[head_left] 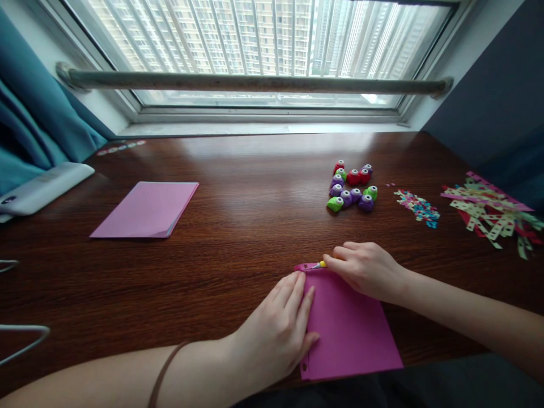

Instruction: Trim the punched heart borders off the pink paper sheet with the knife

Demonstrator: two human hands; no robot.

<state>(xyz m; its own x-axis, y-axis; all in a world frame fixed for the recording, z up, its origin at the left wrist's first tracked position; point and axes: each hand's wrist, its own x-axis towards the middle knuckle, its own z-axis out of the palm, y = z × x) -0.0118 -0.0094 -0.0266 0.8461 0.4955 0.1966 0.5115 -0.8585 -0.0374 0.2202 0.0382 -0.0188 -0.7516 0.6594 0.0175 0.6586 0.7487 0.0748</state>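
Dark wooden desk (238,226) under window fills frame. Lower centre: magenta paper sheet (351,334) flat at near edge. Left hand (280,328) pressed flat on sheet's left side, fingers together. Right hand (368,269) curled over sheet's far edge, gripping small yellow-tipped tool (319,264); tool mostly hidden. Centre right: cluster of small craft punches (352,187). Right edge: confetti pile (419,208), punched paper strips (493,212). Left of centre: pink paper stack (147,208). Upper left: teal curtain (34,113).

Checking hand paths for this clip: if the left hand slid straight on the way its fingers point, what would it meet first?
The left hand points up and right along the magenta sheet. First in line is probably the yellow-tipped tool under the right hand, just beyond the fingertips.
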